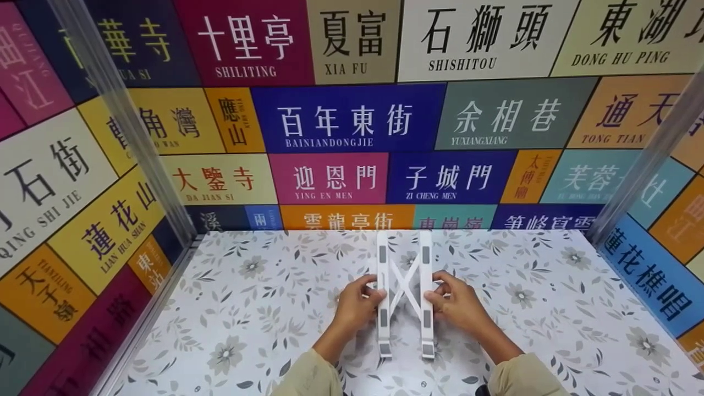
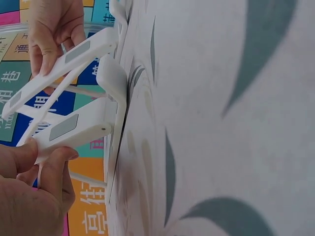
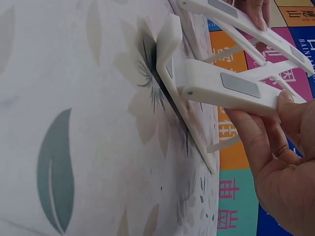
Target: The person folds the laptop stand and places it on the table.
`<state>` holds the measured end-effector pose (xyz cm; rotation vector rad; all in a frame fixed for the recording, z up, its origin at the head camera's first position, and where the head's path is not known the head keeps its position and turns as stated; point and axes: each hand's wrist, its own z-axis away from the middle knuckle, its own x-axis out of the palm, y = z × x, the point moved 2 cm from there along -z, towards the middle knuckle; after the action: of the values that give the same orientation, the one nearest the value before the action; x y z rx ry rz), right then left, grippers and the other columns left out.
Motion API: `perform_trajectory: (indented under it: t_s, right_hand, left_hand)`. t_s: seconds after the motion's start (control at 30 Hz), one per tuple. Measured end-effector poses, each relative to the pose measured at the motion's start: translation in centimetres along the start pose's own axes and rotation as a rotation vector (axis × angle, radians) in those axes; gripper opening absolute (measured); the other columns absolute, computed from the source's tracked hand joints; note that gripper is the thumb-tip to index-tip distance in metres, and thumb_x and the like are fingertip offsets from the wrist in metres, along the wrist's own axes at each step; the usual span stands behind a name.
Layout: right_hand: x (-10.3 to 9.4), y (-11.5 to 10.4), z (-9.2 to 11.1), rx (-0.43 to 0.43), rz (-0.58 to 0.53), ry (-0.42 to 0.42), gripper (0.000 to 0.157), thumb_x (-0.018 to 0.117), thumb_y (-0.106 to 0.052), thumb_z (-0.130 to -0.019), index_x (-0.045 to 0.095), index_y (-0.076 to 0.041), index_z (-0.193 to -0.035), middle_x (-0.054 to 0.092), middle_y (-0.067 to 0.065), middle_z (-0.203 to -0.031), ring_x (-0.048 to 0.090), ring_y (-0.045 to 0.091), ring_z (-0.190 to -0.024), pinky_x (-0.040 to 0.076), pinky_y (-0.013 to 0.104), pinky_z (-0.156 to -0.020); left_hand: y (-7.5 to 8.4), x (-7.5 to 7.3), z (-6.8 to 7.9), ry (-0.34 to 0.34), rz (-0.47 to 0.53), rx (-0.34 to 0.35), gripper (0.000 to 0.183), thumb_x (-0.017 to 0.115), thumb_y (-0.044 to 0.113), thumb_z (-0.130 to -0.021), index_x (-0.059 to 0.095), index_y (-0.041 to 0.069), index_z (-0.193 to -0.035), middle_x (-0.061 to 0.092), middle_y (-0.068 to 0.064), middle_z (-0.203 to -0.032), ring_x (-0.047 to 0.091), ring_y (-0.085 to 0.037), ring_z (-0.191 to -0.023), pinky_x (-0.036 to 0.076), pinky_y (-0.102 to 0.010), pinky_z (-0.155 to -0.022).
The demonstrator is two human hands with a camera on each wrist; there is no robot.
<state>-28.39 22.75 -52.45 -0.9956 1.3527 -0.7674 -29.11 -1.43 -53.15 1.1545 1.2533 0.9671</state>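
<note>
A white folding laptop stand [image 1: 383, 324] is set up on the table, its two long arms side by side and joined by an X-shaped brace [image 1: 405, 284]. Grey pads lie along the arms, and the front ends turn up in small lips. My left hand [image 1: 357, 302] pinches the left arm between thumb and fingers near its middle. On the other side, my right hand [image 1: 457, 301] pinches the right arm the same way. Both wrist views show the upper arms raised at a slant over flat base bars [image 3: 189, 128] that lie along the tabletop.
The tabletop [image 1: 264, 330] has a white covering with grey flowers and leaves. Colourful sign-printed panels [image 1: 346, 121] rise behind it and at both sides. Clear corner strips [image 1: 137, 126] run up where the panels meet.
</note>
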Motion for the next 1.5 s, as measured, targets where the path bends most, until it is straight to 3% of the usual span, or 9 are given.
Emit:
perform_trajectory:
  t_s: [0.17, 0.37, 0.53, 0.7, 0.87, 1.1, 1.33, 1.5]
  right_hand:
    - [0.5, -0.3, -0.2, -0.006, 0.000, 0.012, 0.027, 0.072, -0.012, -0.096, 0.061, -0.011, -0.121, 0.064, 0.010, -0.081, 0.072, 0.023, -0.069, 0.062, 0.048, -0.063]
    - [1.1, -0.6, -0.3, -0.012, 0.048, 0.029, 0.026, 0.073, -0.014, -0.095, 0.063, -0.014, -0.118, 0.064, 0.009, -0.079, 0.071, 0.027, -0.068, 0.060, 0.039, -0.059]
    - [1.6, -1.0, -0.5, -0.022, 0.055, 0.024, 0.025, 0.073, -0.013, -0.094, 0.063, -0.015, -0.118, 0.063, 0.008, -0.078, 0.070, 0.031, -0.067, 0.060, 0.038, -0.057]
    - [2.0, -1.3, -0.5, -0.026, 0.025, 0.005, 0.025, 0.072, -0.009, -0.095, 0.061, -0.012, -0.117, 0.063, 0.008, -0.078, 0.071, 0.030, -0.067, 0.061, 0.045, -0.060]
    - [1.9, -1.3, -0.4, -0.028, -0.018, -0.012, 0.024, 0.069, -0.008, -0.096, 0.059, -0.009, -0.118, 0.064, 0.011, -0.079, 0.072, 0.023, -0.067, 0.063, 0.045, -0.061]
    - [1.7, -0.5, 0.0, -0.004, -0.098, -0.043, 0.025, 0.068, -0.009, -0.097, 0.057, -0.008, -0.120, 0.063, 0.014, -0.082, 0.072, 0.025, -0.072, 0.063, 0.044, -0.063]
    - [1.5, -0.4, -0.1, -0.011, -0.085, -0.046, 0.024, 0.068, -0.009, -0.098, 0.057, -0.008, -0.119, 0.063, 0.013, -0.082, 0.072, 0.024, -0.071, 0.063, 0.045, -0.063]
    - [1.5, -0.2, -0.1, -0.007, -0.068, -0.032, 0.025, 0.069, -0.011, -0.097, 0.058, -0.009, -0.119, 0.062, 0.011, -0.082, 0.070, 0.022, -0.070, 0.062, 0.044, -0.062]
  left_hand:
    - [0.0, 0.8, -0.2, -0.011, -0.027, 0.018, 0.035, 0.073, 0.012, -0.094, 0.069, 0.011, -0.129, 0.064, -0.004, -0.085, 0.065, -0.018, -0.066, 0.057, -0.032, -0.055]
    - [0.3, 2.1, -0.2, -0.031, 0.007, 0.024, 0.033, 0.073, 0.012, -0.094, 0.070, 0.012, -0.126, 0.064, -0.003, -0.082, 0.065, -0.016, -0.066, 0.056, -0.027, -0.054]
    - [0.6, 2.8, -0.3, -0.031, -0.032, 0.051, 0.032, 0.074, 0.011, -0.092, 0.071, 0.013, -0.125, 0.065, -0.002, -0.080, 0.061, -0.009, -0.066, 0.054, -0.024, -0.054]
    - [0.7, 3.1, -0.5, -0.032, -0.051, 0.069, 0.033, 0.073, 0.010, -0.092, 0.072, 0.013, -0.125, 0.067, -0.002, -0.079, 0.062, -0.008, -0.065, 0.054, -0.023, -0.055]
    - [0.7, 3.5, -0.6, -0.059, -0.042, 0.088, 0.033, 0.073, 0.011, -0.093, 0.071, 0.011, -0.126, 0.069, -0.003, -0.081, 0.065, -0.011, -0.067, 0.056, -0.024, -0.056]
    - [0.7, 4.0, -0.6, -0.061, -0.094, 0.102, 0.035, 0.074, 0.012, -0.093, 0.072, 0.014, -0.127, 0.068, -0.001, -0.081, 0.060, -0.005, -0.065, 0.053, -0.022, -0.055]
    - [0.5, 4.1, -0.7, -0.092, -0.041, 0.092, 0.035, 0.072, 0.012, -0.094, 0.071, 0.014, -0.128, 0.065, -0.003, -0.082, 0.061, -0.008, -0.067, 0.054, -0.023, -0.057]
    - [0.6, 4.1, -0.6, -0.082, -0.077, 0.107, 0.035, 0.072, 0.011, -0.093, 0.070, 0.013, -0.128, 0.066, -0.004, -0.083, 0.061, -0.009, -0.066, 0.053, -0.022, -0.057]
